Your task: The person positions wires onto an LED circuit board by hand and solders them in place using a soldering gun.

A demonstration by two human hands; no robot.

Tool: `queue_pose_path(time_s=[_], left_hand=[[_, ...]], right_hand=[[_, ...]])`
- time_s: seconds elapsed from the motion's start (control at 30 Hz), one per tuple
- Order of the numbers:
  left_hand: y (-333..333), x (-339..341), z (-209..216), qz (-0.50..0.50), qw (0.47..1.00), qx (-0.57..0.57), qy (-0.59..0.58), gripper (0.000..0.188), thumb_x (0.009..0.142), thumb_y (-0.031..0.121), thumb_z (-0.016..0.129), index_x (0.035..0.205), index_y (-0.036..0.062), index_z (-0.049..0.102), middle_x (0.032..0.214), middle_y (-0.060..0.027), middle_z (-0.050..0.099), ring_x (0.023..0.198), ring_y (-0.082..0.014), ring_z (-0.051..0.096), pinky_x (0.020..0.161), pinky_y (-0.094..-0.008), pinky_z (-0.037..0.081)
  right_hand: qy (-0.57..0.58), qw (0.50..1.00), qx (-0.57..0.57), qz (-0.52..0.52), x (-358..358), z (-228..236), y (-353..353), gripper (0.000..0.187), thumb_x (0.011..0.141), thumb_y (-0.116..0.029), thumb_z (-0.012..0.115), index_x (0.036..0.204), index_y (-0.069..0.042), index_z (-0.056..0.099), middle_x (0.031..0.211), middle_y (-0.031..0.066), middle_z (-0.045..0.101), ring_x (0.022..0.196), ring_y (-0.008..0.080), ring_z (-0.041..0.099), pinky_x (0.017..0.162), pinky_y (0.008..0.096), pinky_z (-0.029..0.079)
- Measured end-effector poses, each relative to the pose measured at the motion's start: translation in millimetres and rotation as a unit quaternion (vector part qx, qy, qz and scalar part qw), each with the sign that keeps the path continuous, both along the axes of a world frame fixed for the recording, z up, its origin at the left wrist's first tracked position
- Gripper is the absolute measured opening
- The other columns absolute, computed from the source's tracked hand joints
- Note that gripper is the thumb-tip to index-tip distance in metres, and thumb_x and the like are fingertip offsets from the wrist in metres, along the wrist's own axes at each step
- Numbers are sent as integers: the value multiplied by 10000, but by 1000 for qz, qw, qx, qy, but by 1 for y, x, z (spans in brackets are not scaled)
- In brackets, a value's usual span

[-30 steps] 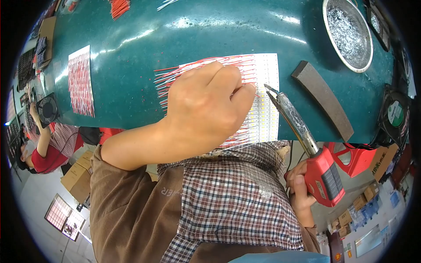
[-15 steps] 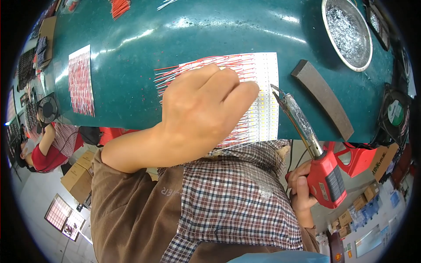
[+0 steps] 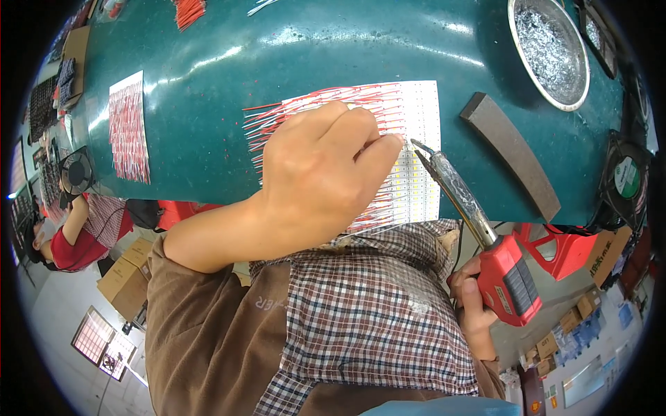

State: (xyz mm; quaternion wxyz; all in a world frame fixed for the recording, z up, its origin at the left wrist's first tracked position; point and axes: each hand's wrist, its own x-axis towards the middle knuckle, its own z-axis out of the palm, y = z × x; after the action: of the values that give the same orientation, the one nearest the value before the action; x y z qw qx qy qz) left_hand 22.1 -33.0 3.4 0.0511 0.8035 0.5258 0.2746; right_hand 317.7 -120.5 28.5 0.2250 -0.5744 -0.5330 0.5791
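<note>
A white LED circuit board [image 3: 420, 104] lies on the green table, with rows of red and white wires [image 3: 333, 95] along its left side. My left hand [image 3: 316, 163] is closed above it, thumb and forefinger pinched together over the board's middle; what they hold is hidden under the hand. Below the table edge, my right hand [image 3: 473, 308] grips the red handle of a soldering gun [image 3: 511, 281]. The gun's metal barrel reaches up and left over the board. Its dark tip sits just right of my left fingertips, beside a thin feed tube.
A dark curved bar [image 3: 513, 156] lies right of the board. Beyond it stand a metal bowl [image 3: 551, 62] of silvery scraps and a small fan [image 3: 626, 177]. Another wired board [image 3: 128, 128] lies at left, with red wires [image 3: 189, 12] at the far edge. A person [image 3: 69, 239] sits at far left.
The soldering gun has moved left, its tip now closer to my left fingertips. My left thumb and forefinger have drawn back slightly to the left.
</note>
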Motion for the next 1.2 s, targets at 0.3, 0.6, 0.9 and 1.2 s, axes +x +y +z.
queue_pose_path(time_s=[0.3, 0.6, 0.9, 1.2], left_hand=[[0, 0, -1, 0, 1000, 2, 0, 285, 615, -5, 760, 887, 75, 740, 653, -11, 493, 581, -173, 503, 499, -309, 395], [-1, 2, -1, 2, 1000, 3, 6, 297, 610, -1, 759, 894, 84, 736, 653, -4, 494, 565, -166, 498, 492, -305, 386], [0, 2, -1, -2, 1000, -7, 0, 322, 601, -5, 746, 910, 83, 738, 668, 0, 512, 582, -163, 517, 493, -304, 398], [-2, 0, 3, 3, 999, -20, 25, 230, 631, 83, 751, 859, 80, 721, 702, -10, 519, 614, -177, 526, 503, -307, 403]], right_hand=[[17, 1000, -11, -24, -9, 1, 4, 150, 912, -117, 584, 945, 12, 516, 728, 67, 499, 515, 106, 410, 482, 249, 350], [14, 999, -16, -32, -12, 2, 5, 153, 904, -128, 592, 909, 7, 520, 736, 72, 500, 510, 100, 400, 473, 246, 342], [57, 996, 10, -67, -18, 7, 11, 150, 908, -115, 576, 885, 12, 501, 709, 75, 489, 471, 92, 392, 447, 235, 351], [111, 984, 38, -133, -25, 3, 12, 113, 917, -71, 557, 935, 21, 494, 750, 78, 481, 446, 82, 354, 433, 243, 333]])
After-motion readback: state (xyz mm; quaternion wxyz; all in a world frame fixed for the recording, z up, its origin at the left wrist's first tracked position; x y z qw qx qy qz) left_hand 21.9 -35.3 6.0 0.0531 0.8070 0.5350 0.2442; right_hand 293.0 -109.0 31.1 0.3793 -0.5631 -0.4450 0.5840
